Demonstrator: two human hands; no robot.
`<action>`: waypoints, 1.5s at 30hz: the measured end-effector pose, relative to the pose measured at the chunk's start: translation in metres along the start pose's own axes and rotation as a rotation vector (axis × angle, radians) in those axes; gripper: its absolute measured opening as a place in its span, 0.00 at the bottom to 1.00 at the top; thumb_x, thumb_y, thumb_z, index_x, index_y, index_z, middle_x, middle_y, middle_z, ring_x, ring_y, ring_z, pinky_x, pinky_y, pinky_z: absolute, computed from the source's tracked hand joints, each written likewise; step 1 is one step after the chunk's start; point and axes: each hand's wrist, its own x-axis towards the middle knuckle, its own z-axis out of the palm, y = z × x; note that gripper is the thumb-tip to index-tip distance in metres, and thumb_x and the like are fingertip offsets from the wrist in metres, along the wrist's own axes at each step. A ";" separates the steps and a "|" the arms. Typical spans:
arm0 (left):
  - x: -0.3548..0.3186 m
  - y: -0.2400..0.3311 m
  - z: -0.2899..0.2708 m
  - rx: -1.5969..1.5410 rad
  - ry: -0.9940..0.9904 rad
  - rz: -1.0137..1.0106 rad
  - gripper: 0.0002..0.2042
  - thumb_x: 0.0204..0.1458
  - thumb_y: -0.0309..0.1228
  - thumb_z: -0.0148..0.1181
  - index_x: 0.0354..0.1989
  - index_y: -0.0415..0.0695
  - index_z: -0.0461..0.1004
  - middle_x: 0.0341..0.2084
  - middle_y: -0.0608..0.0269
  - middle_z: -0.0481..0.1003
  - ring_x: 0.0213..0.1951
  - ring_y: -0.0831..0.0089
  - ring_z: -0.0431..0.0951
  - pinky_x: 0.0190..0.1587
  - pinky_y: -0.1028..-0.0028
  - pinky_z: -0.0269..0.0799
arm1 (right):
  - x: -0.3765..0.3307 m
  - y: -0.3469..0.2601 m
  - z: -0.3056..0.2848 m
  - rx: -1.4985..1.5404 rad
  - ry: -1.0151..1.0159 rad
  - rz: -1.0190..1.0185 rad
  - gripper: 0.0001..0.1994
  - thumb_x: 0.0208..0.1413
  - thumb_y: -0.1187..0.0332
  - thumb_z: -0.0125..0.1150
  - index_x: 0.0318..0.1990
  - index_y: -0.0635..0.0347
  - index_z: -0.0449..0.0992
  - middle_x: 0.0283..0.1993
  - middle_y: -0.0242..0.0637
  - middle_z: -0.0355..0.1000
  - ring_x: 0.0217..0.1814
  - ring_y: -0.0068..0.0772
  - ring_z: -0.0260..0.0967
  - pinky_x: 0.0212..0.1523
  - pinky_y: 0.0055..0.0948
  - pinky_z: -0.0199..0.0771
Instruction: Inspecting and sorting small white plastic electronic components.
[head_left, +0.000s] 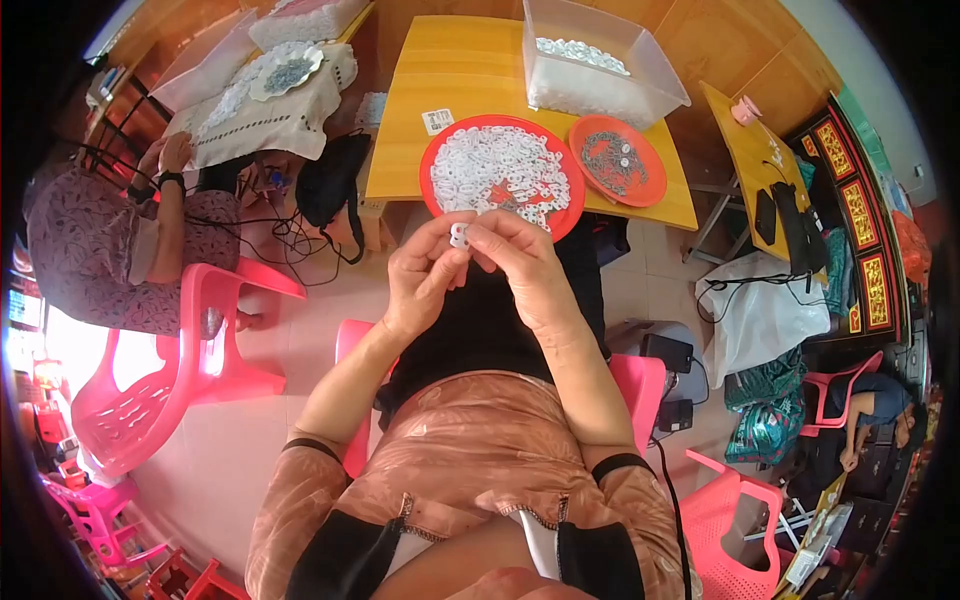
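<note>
- A yellow table (470,70) stands in front of me, close enough that its trays sit within easy reach of my lap.
- A clear plastic bin (600,60) at the table's far side holds small white pieces.
- A red tray (432,165) heaped with white pieces sits nearest me; a smaller red tray (655,165) of grey metal bits lies just right of it.
- A person sits at another table to my left.
- My left hand (425,275) and right hand (520,265) meet above my lap, fingertips pinched on one small white piece (460,236), raised where I can see it.
- The piece is too small to tell its long axis or facing.
</note>
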 end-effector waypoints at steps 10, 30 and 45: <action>0.001 0.004 -0.004 0.117 0.018 0.003 0.14 0.53 0.29 0.60 0.47 0.37 0.72 0.19 0.73 0.70 0.20 0.86 0.64 0.22 0.86 0.59 | -0.006 0.000 0.013 0.259 0.032 0.026 0.06 0.56 0.70 0.56 0.32 0.63 0.76 0.28 0.28 0.71 0.28 0.14 0.62 0.33 0.14 0.60; 0.000 0.005 0.000 0.287 0.025 0.158 0.16 0.55 0.32 0.58 0.49 0.38 0.71 0.22 0.69 0.72 0.20 0.84 0.68 0.23 0.84 0.63 | -0.005 0.012 0.005 0.216 0.074 0.054 0.07 0.56 0.67 0.57 0.31 0.60 0.76 0.26 0.25 0.68 0.27 0.13 0.60 0.29 0.14 0.58; 0.004 -0.003 0.000 -0.100 0.147 -0.149 0.05 0.54 0.24 0.57 0.37 0.36 0.70 0.27 0.62 0.76 0.28 0.80 0.74 0.33 0.82 0.68 | -0.003 0.008 0.008 -0.562 0.352 -0.442 0.06 0.53 0.71 0.61 0.31 0.67 0.76 0.27 0.33 0.73 0.26 0.17 0.67 0.27 0.20 0.66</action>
